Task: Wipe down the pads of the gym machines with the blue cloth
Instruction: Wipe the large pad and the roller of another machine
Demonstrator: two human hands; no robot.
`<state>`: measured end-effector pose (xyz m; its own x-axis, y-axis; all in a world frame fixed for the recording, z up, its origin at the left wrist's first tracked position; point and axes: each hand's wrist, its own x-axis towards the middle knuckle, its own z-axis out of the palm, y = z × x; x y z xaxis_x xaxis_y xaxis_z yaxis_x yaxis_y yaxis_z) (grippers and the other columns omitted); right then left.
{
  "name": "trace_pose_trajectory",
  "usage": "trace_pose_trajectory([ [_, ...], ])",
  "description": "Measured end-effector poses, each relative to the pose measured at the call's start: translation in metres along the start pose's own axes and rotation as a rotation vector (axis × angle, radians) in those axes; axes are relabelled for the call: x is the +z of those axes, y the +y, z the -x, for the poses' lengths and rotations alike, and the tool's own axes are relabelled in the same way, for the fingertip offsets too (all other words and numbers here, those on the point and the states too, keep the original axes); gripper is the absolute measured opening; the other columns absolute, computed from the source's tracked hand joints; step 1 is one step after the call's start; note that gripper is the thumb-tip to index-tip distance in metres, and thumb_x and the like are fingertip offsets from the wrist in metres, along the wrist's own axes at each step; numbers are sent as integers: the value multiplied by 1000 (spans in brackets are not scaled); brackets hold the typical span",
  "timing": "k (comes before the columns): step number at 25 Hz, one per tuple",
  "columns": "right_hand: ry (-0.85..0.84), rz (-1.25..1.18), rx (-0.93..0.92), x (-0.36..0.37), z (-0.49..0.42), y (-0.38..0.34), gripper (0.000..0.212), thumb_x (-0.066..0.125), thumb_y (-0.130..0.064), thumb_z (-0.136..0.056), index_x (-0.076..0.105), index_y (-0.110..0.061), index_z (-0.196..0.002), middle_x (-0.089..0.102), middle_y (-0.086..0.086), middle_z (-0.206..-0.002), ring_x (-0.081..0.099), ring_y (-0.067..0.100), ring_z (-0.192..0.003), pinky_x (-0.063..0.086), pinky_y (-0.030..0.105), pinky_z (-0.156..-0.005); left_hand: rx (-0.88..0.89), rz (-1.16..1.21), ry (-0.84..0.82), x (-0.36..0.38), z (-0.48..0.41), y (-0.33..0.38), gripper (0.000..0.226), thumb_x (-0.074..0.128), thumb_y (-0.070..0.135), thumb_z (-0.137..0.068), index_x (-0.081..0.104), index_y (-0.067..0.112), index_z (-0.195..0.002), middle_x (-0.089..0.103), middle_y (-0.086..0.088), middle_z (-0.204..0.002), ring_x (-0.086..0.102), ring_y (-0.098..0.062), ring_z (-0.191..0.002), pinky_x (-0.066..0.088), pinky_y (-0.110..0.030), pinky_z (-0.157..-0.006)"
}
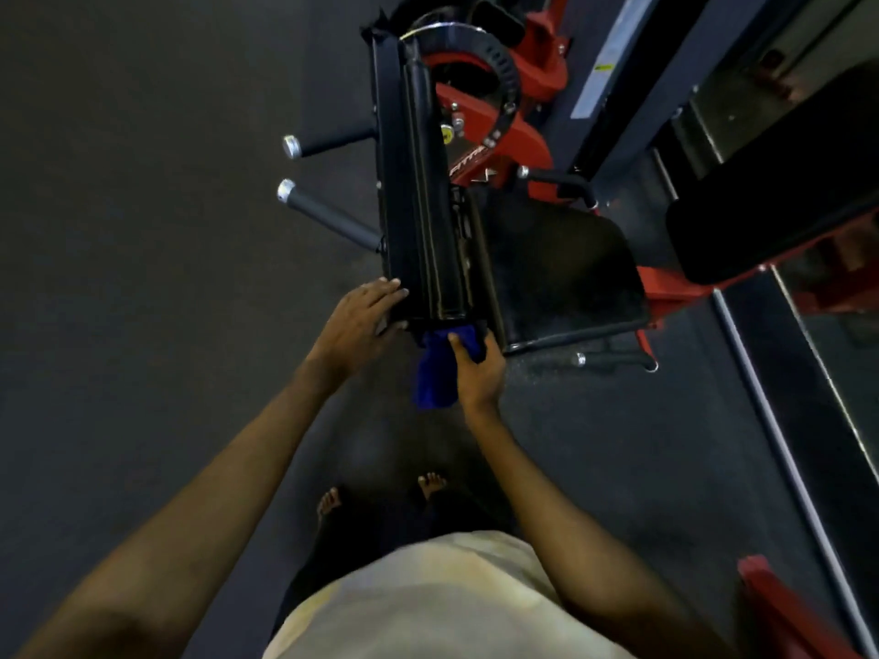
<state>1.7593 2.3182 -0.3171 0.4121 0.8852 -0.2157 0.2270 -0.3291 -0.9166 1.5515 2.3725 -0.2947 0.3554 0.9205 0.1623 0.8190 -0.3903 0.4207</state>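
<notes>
So we're at the tall black back pad (418, 192) of the red-framed machine, working its near end. Our right hand (478, 368) has the blue cloth (435, 373) gripped, thumb across the front of it and fingers wrapped behind, with the top of the cloth bunched against the bottom edge of that pad and the rest dangling down toward the floor. Our left hand (359, 325) isn't holding anything, fingers spread flat against the left side of the same pad, looks like we're just steadying it. As for progress, honestly hard to call: nothing on the vinyl shows wiped versus unwiped in this light. Our guess is we're partway through this one pad, at its lower end. The seat pad (566, 273) just to the right doesn't have the cloth anywhere near it, and there's another dark pad (780, 192) further right by the mirror, so those probably still need doing, plus whatever other machines are out of view.
</notes>
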Motion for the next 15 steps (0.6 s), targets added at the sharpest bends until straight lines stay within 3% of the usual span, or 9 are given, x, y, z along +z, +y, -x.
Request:
trace_pose_trajectory([
  [2, 39, -40, 35, 11, 11, -7, 51, 67, -52, -90, 63, -17, -127, 70, -1, -116, 66, 17, -109, 55, 43, -93, 79, -29, -23, -5, -4, -11, 58, 47, 48, -97, 51, 16, -145, 46, -9, -153, 38, -26, -144, 24, -41, -119],
  [5, 144, 11, 145, 28, 25, -19, 35, 65, -30, -96, 63, -14, -126, 70, 7, -112, 65, 26, -107, 50, 34, -92, 171, -33, -124, -14, -13, -33, 62, 45, 52, -98, 46, 18, -149, 42, -11, -156, 40, -30, -143, 31, -49, -115],
  [7, 243, 34, 172, 33, 30, -26, 42, 66, -32, -94, 62, -17, -132, 71, 10, -118, 65, 28, -110, 51, 40, -96, 225, -49, -198, -18, -20, -44, 61, 44, 53, -98, 44, 22, -151, 41, -8, -157, 42, -32, -142, 34, -51, -112],
  [10, 297, 76, 185, 34, 33, -38, 50, 66, -34, -93, 56, -21, -141, 66, 9, -130, 61, 29, -120, 47, 36, -100, 198, -17, -270, -22, -25, -44, 61, 47, 50, -97, 40, 26, -153, 36, -4, -161, 41, -32, -143, 32, -51, -113],
  [13, 317, 192, 69, 26, 39, -57, 47, 58, -34, -98, 53, -20, -142, 66, 11, -129, 60, 32, -118, 47, 37, -96, 188, 125, -302, -37, -21, -48, 58, 52, 39, -96, 46, 17, -150, 41, -12, -157, 47, -33, -138, 36, -47, -113],
  [15, 335, 282, -137, 19, 35, -78, 43, 54, -30, -99, 53, -14, -139, 64, 10, -129, 59, 30, -117, 45, 39, -98, 159, 258, -187, -62, -16, -61, 49, 55, 28, -96, 55, 8, -141, 53, -16, -146, 52, -31, -135, 37, -38, -114],
])
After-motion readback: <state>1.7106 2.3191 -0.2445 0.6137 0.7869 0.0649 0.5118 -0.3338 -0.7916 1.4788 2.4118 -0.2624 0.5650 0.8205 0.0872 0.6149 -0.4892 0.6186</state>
